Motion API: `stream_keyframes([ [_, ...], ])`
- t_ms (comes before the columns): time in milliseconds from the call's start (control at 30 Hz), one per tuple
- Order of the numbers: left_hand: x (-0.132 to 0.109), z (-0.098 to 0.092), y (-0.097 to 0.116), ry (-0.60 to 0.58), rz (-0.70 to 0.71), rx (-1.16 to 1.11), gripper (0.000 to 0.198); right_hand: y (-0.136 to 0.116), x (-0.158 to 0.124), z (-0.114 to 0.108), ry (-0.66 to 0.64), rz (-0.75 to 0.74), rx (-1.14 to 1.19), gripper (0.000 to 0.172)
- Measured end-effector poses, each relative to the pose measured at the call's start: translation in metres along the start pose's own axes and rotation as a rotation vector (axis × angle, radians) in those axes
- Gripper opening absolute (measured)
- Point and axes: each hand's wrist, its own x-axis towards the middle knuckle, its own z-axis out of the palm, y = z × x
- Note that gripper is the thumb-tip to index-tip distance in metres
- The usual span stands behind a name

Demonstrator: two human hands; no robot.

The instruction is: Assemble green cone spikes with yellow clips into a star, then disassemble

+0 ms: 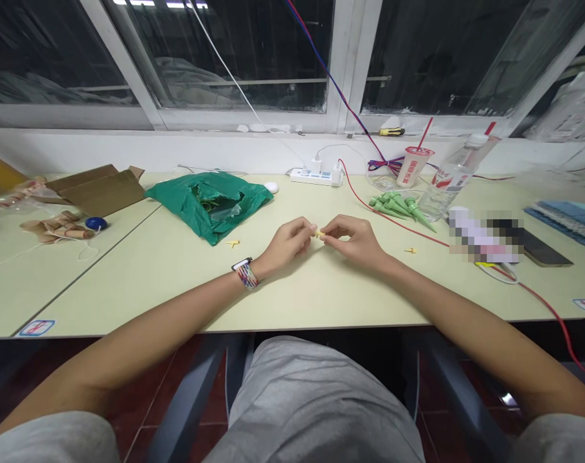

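My left hand (287, 244) and my right hand (359, 242) meet over the middle of the table. Both are closed in a pinch on one small yellow plastic piece (319, 235), mostly covered by the fingertips. To the left of my left hand lies a yellow T-shaped plastic piece (233, 243). Another small yellow piece (411, 250) rests beyond my right hand, on its right. Several green plastic cone-shaped spikes (393, 204) are heaped behind it. A torn green plastic bag (186, 204) with its mouth showing greenish contents sits behind and left of my left hand.
A clear bottle (447, 183) and a paper cup (413, 168) with a straw stand at the back right. A red cable (393, 222) crosses the table near a dark phone-like slab (538, 244). Cardboard (94, 190) and wooden pieces (56, 225) lie left; a power strip (316, 177) sits at the back.
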Motion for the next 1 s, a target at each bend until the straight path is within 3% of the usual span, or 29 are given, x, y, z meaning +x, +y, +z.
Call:
stream_keyframes([
  [167,0.0012,-0.002,-0.0008,-0.022,0.064,0.034,0.033,0.0009,0.0006,0.0007,0.023,0.053,0.022,0.041],
  [300,0.0028,-0.0039,-0.0064,-0.019,0.013,0.033,0.047,0.0007,0.0014,0.0,0.019,0.056,0.013,0.041],
  [433,0.0017,-0.0033,-0.0047,-0.016,0.064,0.006,0.034,0.0009,0.0012,0.0011,0.01,0.068,0.014,0.041],
  [600,0.0005,-0.0034,-0.0006,-0.046,0.086,0.092,0.033,-0.0025,0.0015,0.0002,0.019,0.084,0.017,0.042],
  [733,0.0015,-0.0042,-0.0032,-0.041,0.073,0.118,0.048,-0.0038,0.0023,-0.0007,0.019,0.083,0.013,0.042],
  [1000,0.0006,-0.0034,-0.0024,-0.035,0.132,0.102,0.037,-0.0039,0.0022,0.001,0.01,0.084,0.013,0.041],
])
